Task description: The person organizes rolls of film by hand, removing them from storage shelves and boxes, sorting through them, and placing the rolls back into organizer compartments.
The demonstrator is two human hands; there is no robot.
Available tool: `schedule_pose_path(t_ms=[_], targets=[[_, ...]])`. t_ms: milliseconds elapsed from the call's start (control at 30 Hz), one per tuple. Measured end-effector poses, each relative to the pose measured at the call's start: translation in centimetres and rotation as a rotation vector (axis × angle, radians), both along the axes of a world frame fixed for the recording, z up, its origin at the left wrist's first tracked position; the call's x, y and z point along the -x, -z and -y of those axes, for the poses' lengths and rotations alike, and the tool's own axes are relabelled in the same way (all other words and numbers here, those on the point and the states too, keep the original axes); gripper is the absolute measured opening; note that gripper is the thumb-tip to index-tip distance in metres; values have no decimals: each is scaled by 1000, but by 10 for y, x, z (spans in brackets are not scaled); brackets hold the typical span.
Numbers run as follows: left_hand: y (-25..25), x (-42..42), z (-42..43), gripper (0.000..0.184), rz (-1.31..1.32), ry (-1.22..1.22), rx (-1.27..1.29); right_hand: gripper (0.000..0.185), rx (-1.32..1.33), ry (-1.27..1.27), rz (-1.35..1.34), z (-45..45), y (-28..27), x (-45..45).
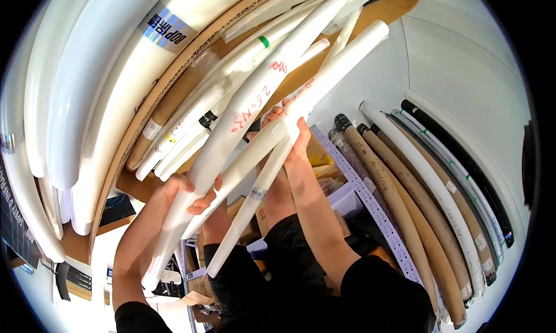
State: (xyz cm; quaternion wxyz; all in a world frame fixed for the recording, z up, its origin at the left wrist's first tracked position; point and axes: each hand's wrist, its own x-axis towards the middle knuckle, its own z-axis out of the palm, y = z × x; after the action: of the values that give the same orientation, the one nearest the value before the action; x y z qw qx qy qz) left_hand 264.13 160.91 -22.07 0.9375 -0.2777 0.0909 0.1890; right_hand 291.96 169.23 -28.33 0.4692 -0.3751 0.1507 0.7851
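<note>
White rolls slant between a cardboard box and brown rolls. The left hand's fingers curl around one red-marked roll near its lower end; the right hand's, partly hidden, close around others higher up.

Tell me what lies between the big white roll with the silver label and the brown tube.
In the head view, a corrugated cardboard edge runs between the white roll and the brown tube.
</note>
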Motion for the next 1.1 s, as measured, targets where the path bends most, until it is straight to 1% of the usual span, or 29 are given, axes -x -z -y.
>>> schedule_pose_path(t_ms=[33,100,167,200,233,267,333,367,433,467,500,533,567,600,667,733,800,833,900,933,1000,1067,1100], targets=[[0,1,9,58,-10,9,5,59,4,8,-1,-1,0,-1],[-17,3,8,58,-48,31,-8,59,39,-5,84,-1,-1,-3],[-37,6,2,58,-76,50,-63,59,16,3,59,1,-4,-4],[-47,7,3,58,-82,75,-49,58,-17,-2,42,0,-13,-2],[-58,10,4,59,-101,78,-54,54,-1,-35,110,-1,-23,-3],[-75,15,6,59,-121,89,-60,54,20,3,100,3,-30,-4],[-104,22,14,62,-128,132,-4,52,-50,5,-15,2,-40,-7],[-115,25,20,62,-104,118,5,52,-46,57,-21,-1,-47,-5],[-149,26,34,63,-46,104,16,51,19,48,-42,-4,-79,-1],[-168,27,39,63,-6,95,16,51,16,99,-58,-7,-91,3],[-195,27,40,64,-29,106,8,52,-50,111,-135,-12,-105,1],[-212,26,43,64,-11,104,-27,52,-120,116,-213,-16,-119,2],[-231,28,52,63,-52,121,-15,51,-220,143,-292,-19,-134,5],[-248,32,57,62,-80,133,-19,51,-257,172,-292,-27,-151,10],[-293,31,63,62,-76,108,-53,49,-266,153,-70,-30,-191,11],[-328,28,74,61,-55,118,-91,49,17,157,260,-37,-253,17],[-364,22,74,61,-72,125,-161,51,-142,173,121,-39,-272,15],[-382,19,68,60,-100,127,-205,51,-175,198,105,-44,-283,15],[-420,10,59,58,-162,115,-302,54,-104,192,139,-48,-334,23],[-434,7,59,56,-192,100,-356,54,-128,213,127,-49,-350,25],[-454,3,59,61,-259,86,-435,56,-271,205,28,-63,-378,18],[-469,7,62,66,-407,84,-493,56,-330,214,21,-70,-406,14],[-474,8,66,68,-504,81,-524,56,-371,190,-27,-73,-423,9]])
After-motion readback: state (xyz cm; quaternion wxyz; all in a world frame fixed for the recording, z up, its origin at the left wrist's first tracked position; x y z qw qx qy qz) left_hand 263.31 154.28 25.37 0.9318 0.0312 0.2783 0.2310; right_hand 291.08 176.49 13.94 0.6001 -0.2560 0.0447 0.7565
